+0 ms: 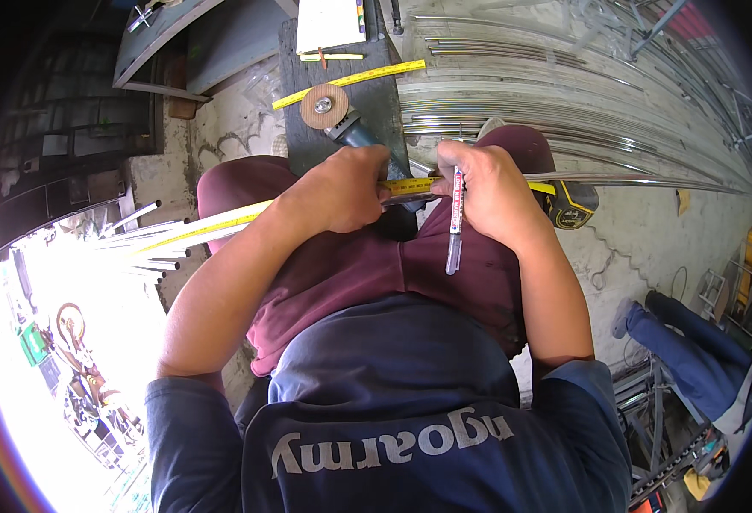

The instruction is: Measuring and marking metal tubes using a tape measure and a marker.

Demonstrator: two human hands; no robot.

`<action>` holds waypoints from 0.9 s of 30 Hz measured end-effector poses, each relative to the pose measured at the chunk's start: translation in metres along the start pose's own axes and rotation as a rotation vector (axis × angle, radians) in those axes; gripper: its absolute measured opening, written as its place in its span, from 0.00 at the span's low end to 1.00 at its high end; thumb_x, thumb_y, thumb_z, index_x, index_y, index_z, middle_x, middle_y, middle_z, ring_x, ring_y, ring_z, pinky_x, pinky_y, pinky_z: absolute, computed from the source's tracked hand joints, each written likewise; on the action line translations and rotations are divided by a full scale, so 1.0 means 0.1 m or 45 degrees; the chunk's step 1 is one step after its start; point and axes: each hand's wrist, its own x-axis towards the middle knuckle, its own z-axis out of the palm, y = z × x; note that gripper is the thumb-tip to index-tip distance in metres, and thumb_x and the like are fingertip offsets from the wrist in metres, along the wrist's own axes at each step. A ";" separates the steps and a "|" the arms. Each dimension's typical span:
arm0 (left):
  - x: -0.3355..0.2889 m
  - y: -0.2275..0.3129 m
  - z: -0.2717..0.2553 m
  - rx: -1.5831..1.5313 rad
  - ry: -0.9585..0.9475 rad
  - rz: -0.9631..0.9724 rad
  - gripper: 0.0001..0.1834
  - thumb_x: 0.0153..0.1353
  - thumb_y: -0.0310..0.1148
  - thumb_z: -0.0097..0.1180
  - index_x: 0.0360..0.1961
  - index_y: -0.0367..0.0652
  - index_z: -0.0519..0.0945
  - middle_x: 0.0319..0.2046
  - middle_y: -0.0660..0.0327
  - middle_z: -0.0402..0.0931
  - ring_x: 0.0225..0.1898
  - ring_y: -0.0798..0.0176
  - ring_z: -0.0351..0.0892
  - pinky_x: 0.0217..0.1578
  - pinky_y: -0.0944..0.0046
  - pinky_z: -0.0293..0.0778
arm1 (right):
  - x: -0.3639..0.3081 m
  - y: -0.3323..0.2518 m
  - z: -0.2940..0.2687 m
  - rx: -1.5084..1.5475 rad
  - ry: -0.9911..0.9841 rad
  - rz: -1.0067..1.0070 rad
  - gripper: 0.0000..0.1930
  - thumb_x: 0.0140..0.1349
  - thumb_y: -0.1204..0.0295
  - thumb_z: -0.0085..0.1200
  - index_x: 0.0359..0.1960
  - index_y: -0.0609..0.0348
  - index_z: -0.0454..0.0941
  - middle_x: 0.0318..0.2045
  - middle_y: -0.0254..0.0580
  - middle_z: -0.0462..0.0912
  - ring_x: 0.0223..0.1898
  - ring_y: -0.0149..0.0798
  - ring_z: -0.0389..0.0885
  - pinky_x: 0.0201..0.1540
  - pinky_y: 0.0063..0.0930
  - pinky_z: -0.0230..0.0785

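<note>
A yellow tape measure blade runs across my lap along a thin shiny metal tube. My left hand is closed around the blade and tube, its fingertips partly hidden. My right hand pinches the blade and tube a short gap away. Between the fingers of that hand hangs a white marker pen, its clear grey end pointing down. Beyond the right hand, by my knee, is the black and yellow tape measure case. Left of my left forearm, the blade continues toward the bright opening.
An angle grinder with a brown disc lies on the dark bench ahead. A loose yellow measuring strip and white paper lie beyond. Many metal tubes cover the floor at right. Another person's blue-trousered legs show at right.
</note>
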 end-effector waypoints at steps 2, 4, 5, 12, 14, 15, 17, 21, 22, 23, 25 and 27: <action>0.00 -0.01 0.01 -0.011 0.029 0.020 0.10 0.63 0.25 0.65 0.43 0.33 0.78 0.42 0.40 0.84 0.50 0.35 0.84 0.48 0.46 0.78 | 0.01 0.02 -0.02 0.031 -0.021 0.015 0.14 0.56 0.84 0.67 0.31 0.65 0.69 0.22 0.54 0.76 0.28 0.61 0.79 0.34 0.45 0.73; 0.00 -0.02 0.02 -0.022 0.024 0.016 0.10 0.63 0.25 0.65 0.43 0.33 0.78 0.42 0.40 0.84 0.50 0.35 0.84 0.48 0.46 0.78 | 0.01 0.04 -0.03 0.038 -0.013 -0.019 0.16 0.55 0.83 0.69 0.31 0.65 0.68 0.22 0.53 0.75 0.26 0.59 0.76 0.33 0.44 0.72; 0.00 -0.02 0.02 -0.031 0.018 0.011 0.11 0.63 0.25 0.65 0.44 0.33 0.79 0.42 0.40 0.84 0.50 0.35 0.84 0.49 0.46 0.78 | 0.01 0.05 -0.04 0.043 0.000 -0.044 0.16 0.55 0.83 0.69 0.31 0.65 0.68 0.22 0.53 0.75 0.26 0.59 0.76 0.33 0.44 0.72; -0.05 -0.16 -0.05 -0.068 0.095 0.155 0.11 0.63 0.28 0.69 0.40 0.33 0.81 0.37 0.43 0.85 0.42 0.42 0.87 0.45 0.51 0.80 | -0.01 0.09 -0.05 0.049 -0.050 -0.046 0.11 0.59 0.81 0.66 0.34 0.65 0.73 0.26 0.61 0.81 0.33 0.66 0.83 0.34 0.51 0.72; -0.04 -0.21 -0.09 -0.207 0.019 0.188 0.13 0.63 0.33 0.71 0.40 0.34 0.84 0.38 0.45 0.87 0.44 0.42 0.88 0.48 0.50 0.81 | -0.01 0.10 -0.05 0.061 -0.053 -0.046 0.11 0.60 0.80 0.67 0.34 0.65 0.73 0.25 0.61 0.80 0.33 0.67 0.82 0.34 0.51 0.72; -0.04 -0.23 -0.10 -0.197 0.021 0.176 0.13 0.63 0.33 0.71 0.40 0.34 0.84 0.38 0.45 0.87 0.44 0.42 0.88 0.48 0.50 0.81 | -0.01 0.11 -0.05 0.060 -0.053 -0.052 0.11 0.60 0.79 0.67 0.33 0.65 0.73 0.25 0.61 0.80 0.32 0.66 0.82 0.34 0.51 0.72; -0.03 -0.26 -0.11 -0.220 0.014 0.226 0.14 0.63 0.35 0.72 0.40 0.34 0.84 0.37 0.46 0.87 0.43 0.45 0.89 0.47 0.52 0.82 | -0.01 0.12 -0.05 0.059 -0.052 -0.056 0.12 0.60 0.79 0.67 0.33 0.65 0.73 0.25 0.61 0.80 0.32 0.66 0.83 0.34 0.51 0.72; -0.06 -0.29 -0.17 -0.198 -0.020 0.163 0.14 0.63 0.35 0.71 0.41 0.35 0.85 0.37 0.45 0.88 0.42 0.46 0.89 0.47 0.53 0.82 | -0.01 0.13 -0.03 0.072 -0.033 -0.085 0.13 0.58 0.80 0.69 0.33 0.65 0.72 0.24 0.57 0.79 0.29 0.62 0.81 0.33 0.47 0.72; -0.06 -0.30 -0.18 -0.185 -0.030 0.153 0.14 0.64 0.35 0.71 0.41 0.34 0.86 0.37 0.45 0.88 0.41 0.46 0.89 0.46 0.53 0.82 | -0.01 0.12 -0.03 0.058 -0.027 -0.071 0.15 0.56 0.81 0.70 0.32 0.66 0.70 0.23 0.53 0.77 0.26 0.59 0.79 0.32 0.44 0.72; -0.07 -0.30 -0.19 -0.192 -0.041 0.159 0.14 0.64 0.36 0.71 0.41 0.34 0.86 0.37 0.46 0.88 0.41 0.46 0.89 0.46 0.54 0.82 | -0.02 0.12 -0.03 0.071 -0.007 -0.113 0.15 0.56 0.81 0.70 0.32 0.66 0.70 0.23 0.53 0.77 0.26 0.59 0.79 0.32 0.44 0.72; -0.07 -0.31 -0.20 -0.187 -0.045 0.136 0.14 0.64 0.36 0.71 0.41 0.34 0.86 0.36 0.46 0.88 0.40 0.47 0.89 0.45 0.54 0.82 | -0.02 0.12 -0.05 0.078 -0.051 -0.068 0.12 0.61 0.78 0.67 0.33 0.66 0.73 0.26 0.60 0.80 0.32 0.65 0.83 0.34 0.51 0.71; -0.07 -0.32 -0.20 -0.203 -0.050 0.130 0.15 0.64 0.36 0.71 0.41 0.33 0.86 0.36 0.46 0.88 0.40 0.47 0.89 0.45 0.54 0.82 | -0.02 0.11 -0.06 0.071 -0.050 -0.081 0.12 0.61 0.78 0.67 0.34 0.66 0.73 0.26 0.60 0.80 0.32 0.65 0.83 0.34 0.51 0.71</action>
